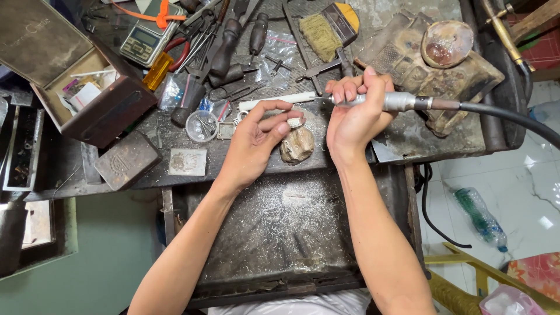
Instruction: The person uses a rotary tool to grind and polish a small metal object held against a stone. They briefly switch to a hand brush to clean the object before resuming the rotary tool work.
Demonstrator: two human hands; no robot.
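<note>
**Rotary tool on a small silver piece at the jeweller's bench**

The dark, scarred workbench (443,134) fills the view, and below it the open catch drawer (280,233) is dusted all over with pale metal filings, thickest just under the hands. That litter suggests plenty of grinding is done; with the tool on the piece, the shaping looks unfinished, though how much is left I cannot tell from here.

Up left sits an open brown box (87,87), beside it a digital scale (143,38) and a heap of pliers and dark-handled tools (227,49). A bristle brush (321,35) lies at the top, a shell-like dish (446,42) to its right.

Now the hands. The right hand (356,114) is wrapped tight around the metal rotary handpiece (396,101), its black flexible shaft (507,116) trailing off right. The bit points left, towards the work.

The left hand (256,143) has thumb and fingers pinched shut on a small silver piece (296,122), braced on the worn bench peg (297,144). The piece shows just past the fingertips (283,126), with the bit's tip just above it; contact I cannot confirm.
</note>
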